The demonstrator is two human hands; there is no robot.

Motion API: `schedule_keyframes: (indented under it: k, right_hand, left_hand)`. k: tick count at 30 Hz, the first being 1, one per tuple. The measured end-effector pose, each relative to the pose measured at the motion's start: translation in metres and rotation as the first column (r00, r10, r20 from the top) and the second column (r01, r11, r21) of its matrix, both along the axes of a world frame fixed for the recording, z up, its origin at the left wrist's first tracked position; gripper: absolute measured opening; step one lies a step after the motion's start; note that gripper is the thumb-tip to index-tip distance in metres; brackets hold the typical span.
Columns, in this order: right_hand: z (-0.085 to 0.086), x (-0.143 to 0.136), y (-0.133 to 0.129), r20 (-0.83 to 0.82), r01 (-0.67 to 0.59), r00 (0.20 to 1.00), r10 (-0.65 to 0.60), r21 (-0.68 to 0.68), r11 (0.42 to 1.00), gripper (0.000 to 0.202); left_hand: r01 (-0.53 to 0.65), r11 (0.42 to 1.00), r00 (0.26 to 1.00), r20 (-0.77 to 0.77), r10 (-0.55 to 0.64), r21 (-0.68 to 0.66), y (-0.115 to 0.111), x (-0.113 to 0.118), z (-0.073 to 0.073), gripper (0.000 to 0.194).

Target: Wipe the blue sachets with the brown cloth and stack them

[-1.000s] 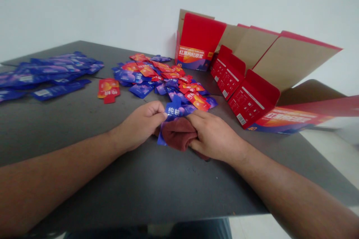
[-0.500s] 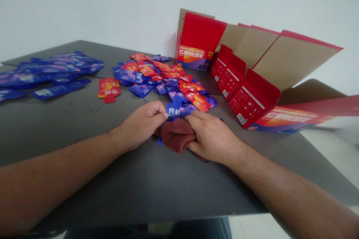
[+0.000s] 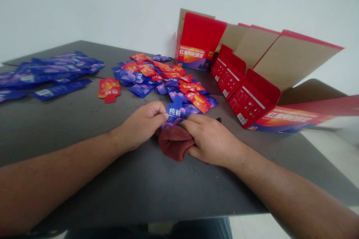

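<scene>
- Maroon cloth [image 3: 175, 143], bunched near centre, the right hand [image 3: 209, 138] gripping it between thumb and fingers!
- Left hand [image 3: 144, 123] pinching the left edge of a blue-purple sachet [image 3: 175, 112], cloth over its lower end.
- One orange-red sachet [image 3: 109, 89], alone on the grey table [image 3: 140, 190], left of centre.
- Open red cartons [image 3: 252, 99], lining the right, near to far.
- And beyond, a mixed red-and-blue sachet heap [image 3: 162, 76] at centre, a blue sachet pile [image 3: 56, 68] far left.

A packet [image 3: 175, 112] and a cloth [image 3: 174, 145] were between the left hand [image 3: 142, 124] and the right hand [image 3: 210, 137]. Behind lay a heap of packets [image 3: 157, 70], with more packets [image 3: 52, 69] to its left and boxes [image 3: 246, 101] to its right.
</scene>
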State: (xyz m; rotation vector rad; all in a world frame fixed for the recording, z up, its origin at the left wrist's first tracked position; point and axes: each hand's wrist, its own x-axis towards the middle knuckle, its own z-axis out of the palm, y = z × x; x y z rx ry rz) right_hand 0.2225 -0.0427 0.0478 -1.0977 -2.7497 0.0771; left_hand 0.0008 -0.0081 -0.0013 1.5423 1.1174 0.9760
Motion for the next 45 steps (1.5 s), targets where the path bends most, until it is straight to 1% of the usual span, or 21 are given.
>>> schedule_keyframes:
  k: [1, 5, 7, 10, 11, 12, 15, 17, 21, 22, 23, 26, 28, 33, 34, 38, 39, 40, 44, 45]
  right_hand:
    - [0.0001, 0.0002, 0.0001, -0.002, 0.011, 1.000, -0.011, 0.002, 1.000, 0.020]
    - [0.0002, 0.0022, 0.0026, -0.034, 0.141, 0.990, -0.140, 0.028, 0.990, 0.019]
    - [0.0006, 0.0022, 0.0029, -0.032, 0.130, 0.991, -0.129, 0.021, 0.991, 0.019]
    - [0.0017, 0.0012, 0.0018, 0.003, 0.042, 0.999, -0.042, -0.004, 0.999, 0.018]
    - [0.0020, 0.0011, 0.0015, 0.010, 0.032, 0.999, -0.032, -0.006, 0.999, 0.018]
    - [0.0021, 0.0011, 0.0015, 0.010, 0.041, 0.999, -0.041, -0.001, 0.999, 0.018]
    - [0.0019, 0.0020, 0.0027, -0.015, 0.126, 0.992, -0.126, 0.023, 0.992, 0.021]
    - [0.0017, 0.0020, 0.0031, -0.019, 0.142, 0.990, -0.142, 0.024, 0.990, 0.021]
    - [0.0020, 0.0008, 0.0018, 0.010, 0.022, 1.000, -0.021, -0.007, 1.000, 0.020]
    - [0.0020, 0.0009, 0.0018, 0.012, 0.009, 1.000, -0.009, -0.010, 1.000, 0.020]
    - [0.0019, 0.0013, 0.0020, 0.008, 0.022, 1.000, -0.022, -0.005, 1.000, 0.020]
    - [0.0009, 0.0032, 0.0038, -0.028, 0.128, 0.991, -0.127, 0.021, 0.992, 0.020]
    - [0.0004, 0.0034, 0.0040, -0.045, 0.154, 0.987, -0.152, 0.025, 0.988, 0.020]
    - [0.0016, 0.0010, 0.0006, 0.012, 0.002, 1.000, -0.002, -0.009, 1.000, 0.020]
    - [0.0018, 0.0011, 0.0007, 0.014, 0.004, 1.000, -0.004, -0.008, 1.000, 0.020]
    - [0.0015, 0.0038, 0.0040, -0.021, 0.139, 0.990, -0.139, 0.019, 0.990, 0.020]
    - [0.0014, 0.0041, 0.0046, -0.027, 0.150, 0.988, -0.150, 0.021, 0.988, 0.020]
    - [0.0014, 0.0040, 0.0046, -0.026, 0.138, 0.990, -0.138, 0.017, 0.990, 0.020]
    - [0.0014, 0.0023, 0.0024, 0.013, 0.010, 1.000, -0.010, -0.003, 1.000, 0.019]
    - [0.0010, 0.0024, 0.0023, 0.015, 0.006, 1.000, -0.006, -0.001, 1.000, 0.020]
  left_hand:
    - [0.001, 1.000, 1.000, -0.002, -0.001, 0.002, 0.0002, -0.0002, 0.0001, 0.018]
    - [0.008, 0.999, 0.999, 0.041, -0.007, -0.048, 0.0003, -0.0004, -0.0006, 0.018]
    - [0.013, 0.998, 0.999, 0.036, -0.011, -0.053, 0.0000, -0.0003, -0.0006, 0.018]
    - [0.002, 1.000, 1.000, 0.021, -0.002, -0.025, -0.0005, -0.0001, 0.0001, 0.018]
    - [0.000, 1.000, 1.000, 0.025, 0.001, -0.023, -0.0006, -0.0001, 0.0002, 0.018]
    - [0.002, 1.000, 0.999, 0.034, -0.001, -0.028, -0.0007, 0.0000, 0.0003, 0.018]
    - [0.018, 0.998, 0.999, 0.049, -0.015, -0.058, -0.0009, 0.0001, 0.0004, 0.019]
    - [0.018, 0.999, 0.999, 0.032, -0.016, -0.049, -0.0009, 0.0001, 0.0005, 0.019]
    - [0.000, 1.000, 1.000, 0.015, 0.000, -0.010, -0.0005, 0.0000, -0.0002, 0.018]
    - [-0.001, 1.000, 1.000, 0.021, 0.002, -0.010, -0.0003, 0.0000, -0.0008, 0.018]
    - [-0.001, 1.000, 1.000, 0.025, 0.001, -0.013, -0.0002, 0.0000, -0.0013, 0.018]
    - [0.008, 1.000, 1.000, 0.029, -0.008, -0.022, 0.0001, -0.0003, -0.0022, 0.017]
    - [0.014, 1.000, 1.000, 0.020, -0.013, -0.018, 0.0000, -0.0006, -0.0012, 0.017]
    - [0.008, 1.000, 0.999, -0.039, -0.008, 0.015, -0.0010, -0.0006, 0.0029, 0.018]
    - [0.003, 1.000, 0.999, -0.032, -0.003, 0.012, -0.0011, -0.0002, 0.0028, 0.019]
    - [0.000, 0.999, 0.999, 0.035, 0.002, -0.033, -0.0006, 0.0010, 0.0001, 0.017]
    - [0.006, 0.999, 0.999, 0.041, -0.004, -0.040, -0.0005, 0.0010, -0.0005, 0.017]
    - [0.011, 0.999, 0.999, 0.038, -0.010, -0.041, -0.0004, 0.0008, -0.0008, 0.017]
    - [0.009, 1.000, 1.000, 0.008, -0.009, -0.007, 0.0007, -0.0009, -0.0015, 0.017]
    - [0.010, 1.000, 1.000, 0.009, -0.010, -0.003, 0.0012, -0.0013, -0.0021, 0.017]
